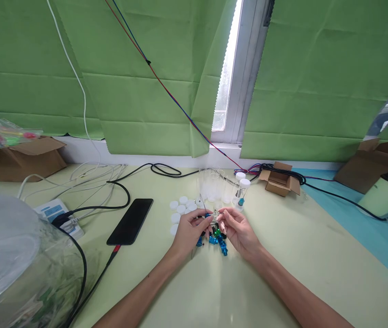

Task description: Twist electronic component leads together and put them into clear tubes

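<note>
My left hand (194, 228) pinches a small blue part (207, 214) that has a thin metal rod sticking out of it. Fingers of my right hand (237, 229) close on a thin, light-coloured piece (215, 213) beside that part; its exact kind is too small to tell. Below both hands lie loose blue metallic pieces (223, 246) and a green one (217, 233), partly covered by the fingers. Several round white caps (175, 218) are spread to the left of my left hand. Clear tubes (210, 187) stand just behind the hands.
White-capped clear tubes (245, 183) stand behind my right hand, near a small open carton (279, 184). A black phone (130, 222) with a cable lies left. A large clear container (5, 259) fills the left front. Black cable (344, 196) crosses the blue mat (333, 182).
</note>
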`<state>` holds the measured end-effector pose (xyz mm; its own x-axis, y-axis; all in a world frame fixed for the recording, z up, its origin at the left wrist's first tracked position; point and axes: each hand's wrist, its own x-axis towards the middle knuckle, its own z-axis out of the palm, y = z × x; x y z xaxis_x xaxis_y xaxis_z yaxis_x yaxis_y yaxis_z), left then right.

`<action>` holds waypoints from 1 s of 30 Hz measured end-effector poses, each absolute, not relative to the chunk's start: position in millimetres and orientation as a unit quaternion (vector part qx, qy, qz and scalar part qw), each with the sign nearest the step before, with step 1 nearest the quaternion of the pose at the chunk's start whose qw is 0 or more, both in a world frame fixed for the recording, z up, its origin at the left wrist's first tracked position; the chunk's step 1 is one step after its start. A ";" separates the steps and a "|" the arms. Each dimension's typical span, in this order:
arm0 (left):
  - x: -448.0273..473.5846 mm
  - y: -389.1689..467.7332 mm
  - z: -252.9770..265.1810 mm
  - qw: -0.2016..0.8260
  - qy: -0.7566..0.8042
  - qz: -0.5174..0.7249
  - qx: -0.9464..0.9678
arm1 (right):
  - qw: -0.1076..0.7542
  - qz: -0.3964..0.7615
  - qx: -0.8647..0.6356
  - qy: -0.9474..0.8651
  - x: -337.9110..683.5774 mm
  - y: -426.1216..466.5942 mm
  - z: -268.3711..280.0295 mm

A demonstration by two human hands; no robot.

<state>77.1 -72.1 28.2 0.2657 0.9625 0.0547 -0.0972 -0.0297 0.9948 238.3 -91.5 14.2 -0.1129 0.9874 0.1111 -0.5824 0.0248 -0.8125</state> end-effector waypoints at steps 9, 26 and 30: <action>75.7 -73.6 29.0 0.584 0.392 0.460 0.542 | 0.587 0.690 -0.237 -0.350 239.8 -92.4 14.6; 77.5 -72.6 23.5 0.539 0.394 0.477 0.571 | 0.597 0.662 -0.275 -0.360 238.3 -90.7 13.7; 78.1 -73.6 23.7 0.525 0.396 0.475 0.584 | 0.596 0.670 -0.274 -0.347 238.1 -90.5 13.2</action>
<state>78.1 -73.6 23.7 0.2351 0.9619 0.1396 -0.0371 -0.1347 0.9902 238.1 -90.5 13.2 -0.1386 0.9893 0.0465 -0.6092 -0.0481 -0.7916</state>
